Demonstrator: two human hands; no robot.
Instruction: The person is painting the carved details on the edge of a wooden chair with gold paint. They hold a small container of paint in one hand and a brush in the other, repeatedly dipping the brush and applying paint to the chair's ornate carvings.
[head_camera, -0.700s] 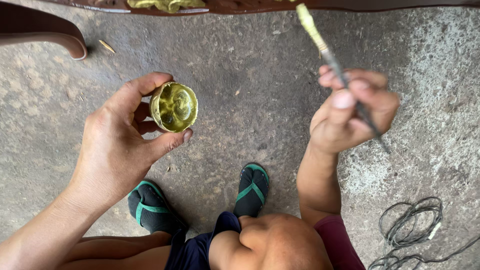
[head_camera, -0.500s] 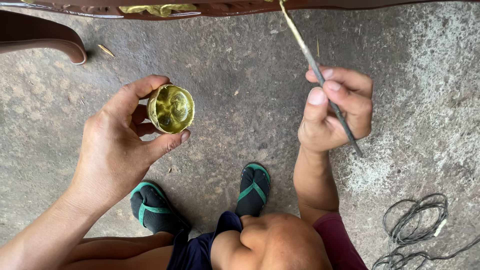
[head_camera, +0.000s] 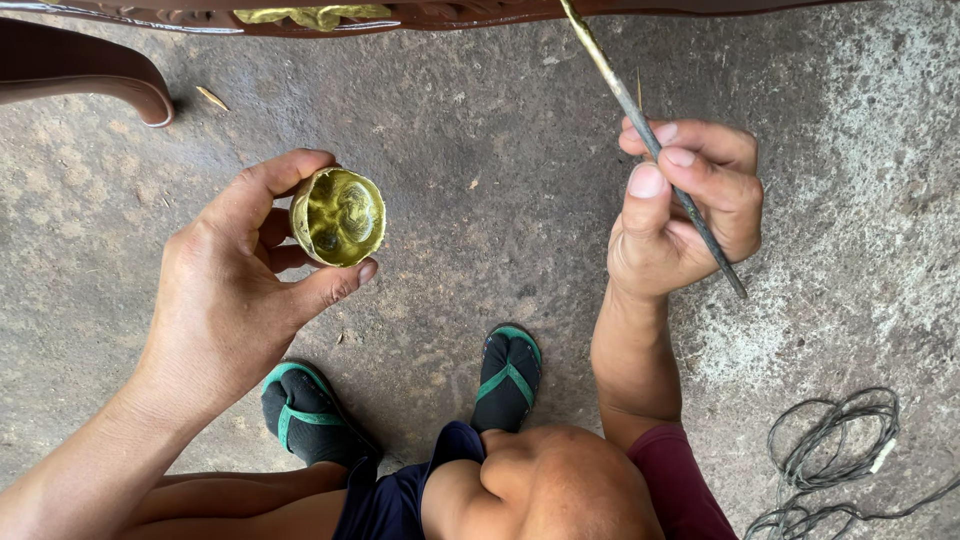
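We find the left hand (head_camera: 235, 290) clasped round a small round cup of gold paint (head_camera: 338, 216); the right hand (head_camera: 690, 205) pinches a thin paint-stained brush (head_camera: 650, 140) raised towards the partly gilded dark carved wooden furniture edge (head_camera: 420, 14).

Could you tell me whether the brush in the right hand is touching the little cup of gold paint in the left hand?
Apart. The head view shows the brush in the right hand, with bare floor separating it from the paint cup in the left hand.
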